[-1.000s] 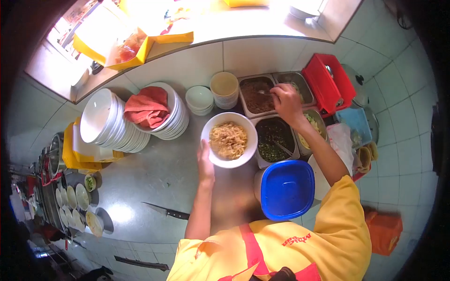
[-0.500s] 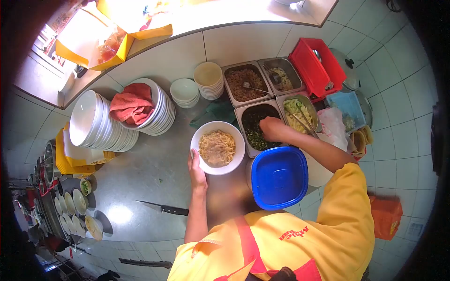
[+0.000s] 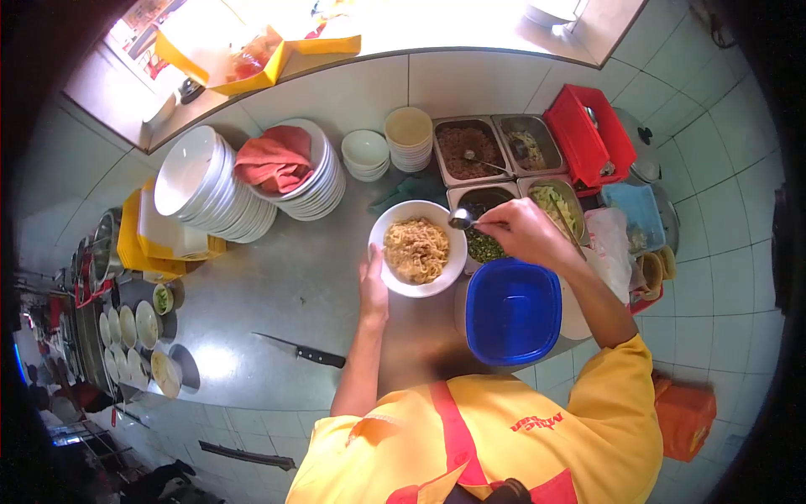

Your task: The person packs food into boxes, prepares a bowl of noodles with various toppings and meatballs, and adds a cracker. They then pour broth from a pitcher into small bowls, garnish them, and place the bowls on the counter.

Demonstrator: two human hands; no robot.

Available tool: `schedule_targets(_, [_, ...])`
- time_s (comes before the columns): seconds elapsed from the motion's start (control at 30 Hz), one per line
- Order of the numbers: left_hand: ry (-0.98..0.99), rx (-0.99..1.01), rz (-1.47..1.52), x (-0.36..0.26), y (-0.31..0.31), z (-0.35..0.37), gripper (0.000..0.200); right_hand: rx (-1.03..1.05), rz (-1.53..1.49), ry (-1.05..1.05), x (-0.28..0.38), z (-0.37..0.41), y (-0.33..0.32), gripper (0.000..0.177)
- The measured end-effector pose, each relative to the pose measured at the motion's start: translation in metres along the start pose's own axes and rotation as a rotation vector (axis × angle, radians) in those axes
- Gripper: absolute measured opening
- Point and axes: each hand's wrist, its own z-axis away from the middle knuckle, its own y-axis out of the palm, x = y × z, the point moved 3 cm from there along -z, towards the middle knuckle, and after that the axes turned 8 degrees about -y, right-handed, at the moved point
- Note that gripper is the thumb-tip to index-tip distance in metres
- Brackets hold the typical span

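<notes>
My left hand point(image 3: 374, 287) grips the left side of a white bowl point(image 3: 458, 267) standing on the metal counter. In the bowl lie noodles point(image 3: 417, 252) topped with brownish minced bits. Between its fingers my right hand point(image 3: 527, 229) pinches a metal spoon point(image 3: 461, 219), whose head hangs by the bowl's right rim. What the spoon carries, if anything, is too small to tell. Below this hand is a steel pan of chopped green herbs point(image 3: 484, 245), partly hidden by it. A blue plastic tub point(image 3: 514, 311) sits just nearer to me.
Steel pans hold minced topping point(image 3: 463, 144) and sliced greens point(image 3: 554, 206). Stacked plates point(image 3: 243, 210), small bowls point(image 3: 409, 155) and a red cloth point(image 3: 275, 160) stand at the back left. A knife point(image 3: 319, 355) lies on the counter point(image 3: 252, 286). A red bin point(image 3: 579, 134) is at back right.
My right hand has risen out of the herb pan and moved towards the bowl, now showing the spoon. My left hand still holds the bowl. The whole view has shifted slightly.
</notes>
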Motion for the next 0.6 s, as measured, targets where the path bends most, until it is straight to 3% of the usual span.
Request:
schedule_targets(0.03, [0.001, 0.022, -0.001, -0.002, 0.002, 0.002, 0.049, -0.086, 0.016, -0.117, 0.013, 0.003, 0.004, 0.015])
schedule_targets(0.07, [0.005, 0.047, -0.003, -0.004, 0.005, 0.003, 0.048, -0.045, 0.123, -0.189, 0.019, 0.005, 0.014, 0.015])
schedule_targets(0.2, [0.002, 0.027, -0.021, -0.014, 0.009, 0.016, 0.049, -0.133, 0.153, -0.266, 0.051, 0.006, 0.033, 0.018])
schedule_targets(0.3, [0.026, 0.011, -0.081, -0.019, 0.004, 0.023, 0.05, -0.319, 0.224, -0.29, 0.066, 0.001, 0.028, 0.017])
schedule_targets(0.47, [0.021, -0.021, -0.033, -0.024, -0.002, 0.031, 0.051, -0.266, 0.083, -0.392, 0.07, 0.003, 0.033, 0.015])
schedule_targets(0.53, [0.031, 0.002, -0.023, -0.023, -0.005, 0.034, 0.052, -0.195, -0.085, -0.119, 0.058, -0.003, 0.024, 0.012])
schedule_targets(0.6, [0.016, -0.018, 0.006, -0.014, -0.019, 0.034, 0.052, -0.246, -0.379, 0.027, 0.02, -0.007, 0.016, 0.011])
